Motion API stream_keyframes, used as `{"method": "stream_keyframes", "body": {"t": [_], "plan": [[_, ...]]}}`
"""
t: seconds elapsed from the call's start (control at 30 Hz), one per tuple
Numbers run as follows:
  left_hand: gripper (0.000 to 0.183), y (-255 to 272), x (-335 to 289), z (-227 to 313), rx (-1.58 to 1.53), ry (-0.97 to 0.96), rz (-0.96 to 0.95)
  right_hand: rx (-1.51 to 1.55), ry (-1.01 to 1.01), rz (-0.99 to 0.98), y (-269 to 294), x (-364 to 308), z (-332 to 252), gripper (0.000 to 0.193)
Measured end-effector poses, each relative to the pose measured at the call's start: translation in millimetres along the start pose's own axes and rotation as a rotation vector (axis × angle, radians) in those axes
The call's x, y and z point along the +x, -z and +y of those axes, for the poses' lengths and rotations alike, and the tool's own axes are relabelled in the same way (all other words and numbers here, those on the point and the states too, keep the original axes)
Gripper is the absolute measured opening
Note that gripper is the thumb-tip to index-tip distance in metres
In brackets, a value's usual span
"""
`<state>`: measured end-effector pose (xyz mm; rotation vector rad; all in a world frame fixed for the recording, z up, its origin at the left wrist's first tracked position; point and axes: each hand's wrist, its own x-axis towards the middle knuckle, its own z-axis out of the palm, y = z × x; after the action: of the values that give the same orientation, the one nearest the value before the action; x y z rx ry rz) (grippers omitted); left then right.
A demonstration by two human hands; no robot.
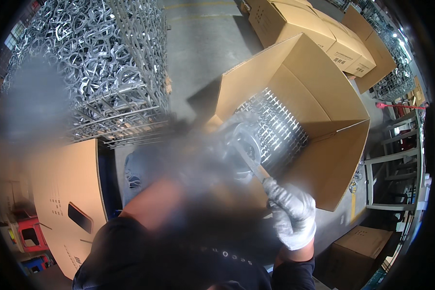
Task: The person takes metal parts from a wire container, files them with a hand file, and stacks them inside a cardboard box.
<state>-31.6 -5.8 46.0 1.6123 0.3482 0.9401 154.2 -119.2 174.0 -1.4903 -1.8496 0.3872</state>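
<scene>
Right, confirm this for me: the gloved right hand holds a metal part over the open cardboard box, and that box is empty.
Not quite. The open cardboard box is not empty: the head view shows rows of shiny metal parts packed inside it. The rest stands: the right hand, in a white glove, grips a metal part over that box.

wire cage (106, 72) left | open box (319, 96) right | metal parts (275, 125) inside box

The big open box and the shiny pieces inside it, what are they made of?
The open box looks like plain brown cardboard: matte, with folded flaps. The shiny pieces seem bare silvery metal, glinting in neat rows. The right hand wears a white, knit-looking fabric glove.
</scene>
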Motion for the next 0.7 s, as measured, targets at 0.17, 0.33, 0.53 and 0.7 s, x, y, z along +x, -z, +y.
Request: {"method": "stream_keyframes", "body": {"t": [0.17,0.33,0.53,0.7], "plan": [[0.07,-4.0,8.5,7.5,0.318,-0.165,-0.112,0.154,0.007,0.028,-4.7,1.0,-1.1,0.028],[0.061,-25.8,27.7,29.2,-0.007,-0.037,-0.049,0.265,-0.044,0.126,-14.9,9.5,-6.6,0.024],[0.066,-14.5,48.3,69.1,-0.143,0.517,-0.096,0.134,-0.073,0.081,0.8,-3.8,9.9,0.022],[0.065,1.6,45.2,20.4,-1.814,0.427,-0.5,0.191,-0.192,0.209,13.9,-8.0,6.1,0.024]]}}
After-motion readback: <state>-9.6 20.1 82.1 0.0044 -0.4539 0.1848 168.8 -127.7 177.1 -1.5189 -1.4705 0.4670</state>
